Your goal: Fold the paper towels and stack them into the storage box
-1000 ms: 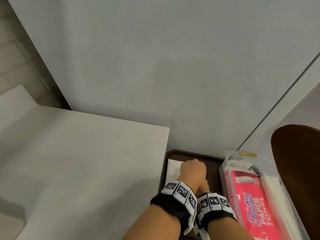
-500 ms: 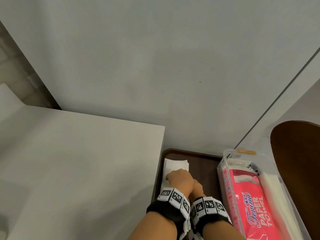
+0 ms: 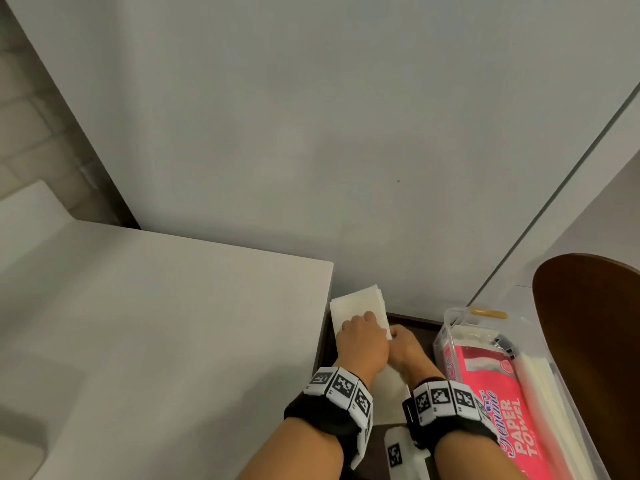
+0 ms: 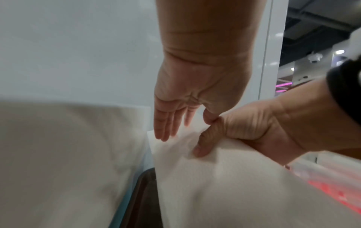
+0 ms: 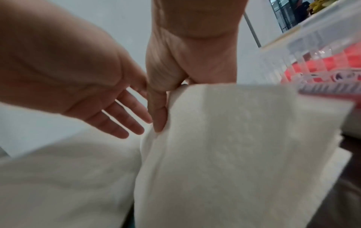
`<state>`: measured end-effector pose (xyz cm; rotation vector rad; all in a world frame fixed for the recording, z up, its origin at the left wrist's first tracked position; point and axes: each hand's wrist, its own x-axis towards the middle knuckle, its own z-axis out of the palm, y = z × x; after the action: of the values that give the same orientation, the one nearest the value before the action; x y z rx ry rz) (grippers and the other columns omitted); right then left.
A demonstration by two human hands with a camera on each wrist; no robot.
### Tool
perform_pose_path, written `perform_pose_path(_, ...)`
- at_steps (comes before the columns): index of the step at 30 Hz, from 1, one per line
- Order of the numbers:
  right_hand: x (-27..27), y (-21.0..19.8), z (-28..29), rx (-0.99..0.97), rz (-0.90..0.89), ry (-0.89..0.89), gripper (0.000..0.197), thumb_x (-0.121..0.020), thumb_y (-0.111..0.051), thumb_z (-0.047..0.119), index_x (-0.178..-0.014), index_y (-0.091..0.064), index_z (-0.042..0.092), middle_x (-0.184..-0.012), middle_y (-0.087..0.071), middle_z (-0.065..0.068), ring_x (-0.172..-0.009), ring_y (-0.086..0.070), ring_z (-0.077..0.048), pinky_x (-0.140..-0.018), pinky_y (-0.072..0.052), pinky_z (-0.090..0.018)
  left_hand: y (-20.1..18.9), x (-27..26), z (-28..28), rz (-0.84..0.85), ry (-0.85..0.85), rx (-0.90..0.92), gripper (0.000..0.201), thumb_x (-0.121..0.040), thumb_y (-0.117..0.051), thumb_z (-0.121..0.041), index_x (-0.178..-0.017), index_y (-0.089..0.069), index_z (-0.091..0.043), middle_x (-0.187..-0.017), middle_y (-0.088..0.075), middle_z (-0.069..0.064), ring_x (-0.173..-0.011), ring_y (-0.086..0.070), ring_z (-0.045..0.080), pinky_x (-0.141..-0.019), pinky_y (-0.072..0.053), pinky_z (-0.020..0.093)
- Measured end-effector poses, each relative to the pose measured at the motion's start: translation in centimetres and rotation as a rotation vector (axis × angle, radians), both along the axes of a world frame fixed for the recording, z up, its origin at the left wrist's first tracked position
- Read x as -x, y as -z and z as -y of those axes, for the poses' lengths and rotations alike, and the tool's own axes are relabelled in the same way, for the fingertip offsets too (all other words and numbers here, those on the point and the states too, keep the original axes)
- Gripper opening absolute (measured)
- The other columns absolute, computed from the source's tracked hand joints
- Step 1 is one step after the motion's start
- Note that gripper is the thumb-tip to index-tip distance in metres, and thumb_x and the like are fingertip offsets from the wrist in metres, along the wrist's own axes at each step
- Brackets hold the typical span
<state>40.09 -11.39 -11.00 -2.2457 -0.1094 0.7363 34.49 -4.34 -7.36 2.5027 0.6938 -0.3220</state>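
Right hand [image 3: 405, 348] pinching one edge of the white towel [image 3: 356, 308], thumb pressed on its near face, other fingers hidden behind the sheet. Towel lifted off the dark tray [image 3: 415, 322], upper end raised against the white wall [image 3: 346, 133], lower part hanging toward the wrists. Left hand [image 3: 363, 344] laid flat on the towel with fingers [image 4: 166, 123] straight and together, gripping nothing. Hands side by side, touching at the thumbs. Just right of the tray, a clear box [image 3: 460, 317] with a yellow latch, holding a pink pack [image 3: 502, 410] marked PAPER TOWEL and some white sheets along its right wall. White table [image 3: 156, 323] to the left of the tray, brown chair [image 3: 595, 323] at far right
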Motion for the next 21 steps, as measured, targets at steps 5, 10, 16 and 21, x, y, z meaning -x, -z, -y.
perform_pose_path(5, 0.7, -4.4, -0.7, -0.169, 0.028, -0.115, 0.054, -0.073, -0.070, 0.011, -0.124, -0.052, 0.015, -0.116, -0.063, -0.007, -0.096, -0.060, -0.018, -0.083, -0.052, -0.028, -3.8, 1.7, -2.7, 0.119, -0.011, 0.029, 0.074, -0.093, -0.052, -0.020, -0.151, -0.005, -0.015, -0.156, -0.014, 0.012, -0.140, -0.021, 0.031, -0.112, -0.026, 0.042)
perform_pose_path(10, 3.2, -9.9, -3.0, -0.161, 0.110, -0.366, 0.058, -0.067, -0.076, 0.005, -0.117, -0.051, 0.021, -0.107, -0.060, -0.001, -0.094, -0.056, -0.018, -0.079, -0.047, -0.032, -8.3, 6.2, -7.1, 0.294, -0.108, 0.063, 0.121, -0.071, -0.080, -0.019, -0.150, 0.012, -0.011, -0.158, -0.004, 0.006, -0.145, -0.007, 0.026, -0.118, -0.018, 0.039)
perform_pose_path(16, 9.3, -16.3, -7.4, -0.119, 0.288, -0.777, 0.049, -0.067, -0.071, 0.000, -0.107, -0.060, 0.027, -0.097, -0.058, 0.005, -0.090, -0.053, -0.016, -0.062, -0.040, -0.019, -11.9, 15.1, -11.4, 0.452, -0.340, 0.073, 0.140, -0.057, -0.088, -0.024, -0.148, 0.018, -0.019, -0.148, -0.028, 0.004, -0.139, -0.020, 0.026, -0.119, -0.015, 0.047)
perform_pose_path(21, 15.3, -18.7, -11.9, -0.022, 0.388, -1.047, 0.044, -0.070, -0.069, 0.000, -0.106, -0.065, 0.023, -0.097, -0.058, 0.006, -0.092, -0.052, -0.015, -0.077, -0.042, -0.025, -12.6, 23.9, -13.3, 0.595, -0.596, 0.238, 0.107, -0.059, -0.088, -0.018, -0.144, -0.025, -0.033, -0.118, -0.044, -0.006, -0.107, -0.045, 0.016, -0.089, -0.043, 0.024)
